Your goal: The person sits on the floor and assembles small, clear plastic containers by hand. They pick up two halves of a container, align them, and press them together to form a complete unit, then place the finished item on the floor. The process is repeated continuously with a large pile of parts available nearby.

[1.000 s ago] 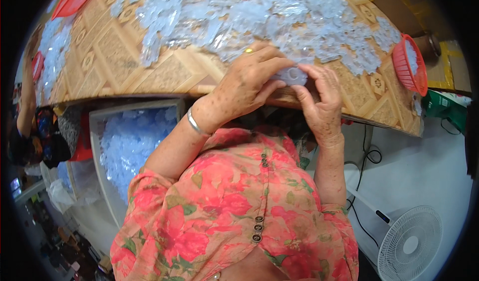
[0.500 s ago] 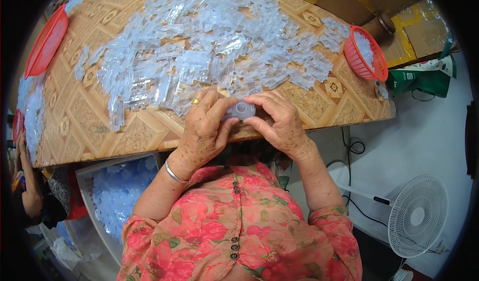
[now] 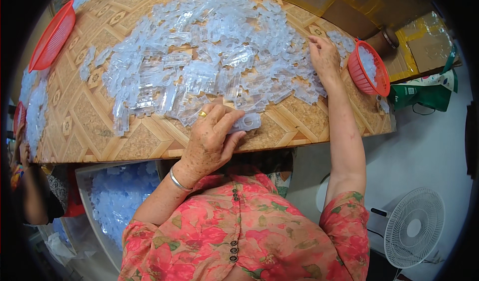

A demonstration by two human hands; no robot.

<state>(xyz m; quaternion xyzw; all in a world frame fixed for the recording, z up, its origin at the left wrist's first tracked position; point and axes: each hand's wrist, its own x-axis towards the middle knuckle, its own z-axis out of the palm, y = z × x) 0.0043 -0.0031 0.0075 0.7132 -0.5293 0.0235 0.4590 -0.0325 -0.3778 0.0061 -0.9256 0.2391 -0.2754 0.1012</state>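
Close to the table's front edge, my left hand (image 3: 212, 134) pinches a clear plastic piece (image 3: 248, 123) with a round hole in it, thumb below and fingers above. The piece's left end is hidden by the fingers. My right hand (image 3: 325, 59) is stretched out to the far right, fingers reaching over the right edge of a wide heap of clear plastic pieces (image 3: 199, 74). Its fingers look apart, with nothing visible in them. Just beyond it lies a small cluster of frosted plastic pieces (image 3: 341, 41).
Right of my right hand stands a red basket (image 3: 355, 71) holding small frosted pieces. Another red basket (image 3: 52, 36) tilts at the far left. Below the table are a bin of bluish pieces (image 3: 119, 196) and a white fan (image 3: 414, 226). Another person's arm (image 3: 32, 191) shows at left.
My right hand has let go of the plastic piece and moved far right to the heap's edge. My left hand keeps the piece, slightly lower and to the right.
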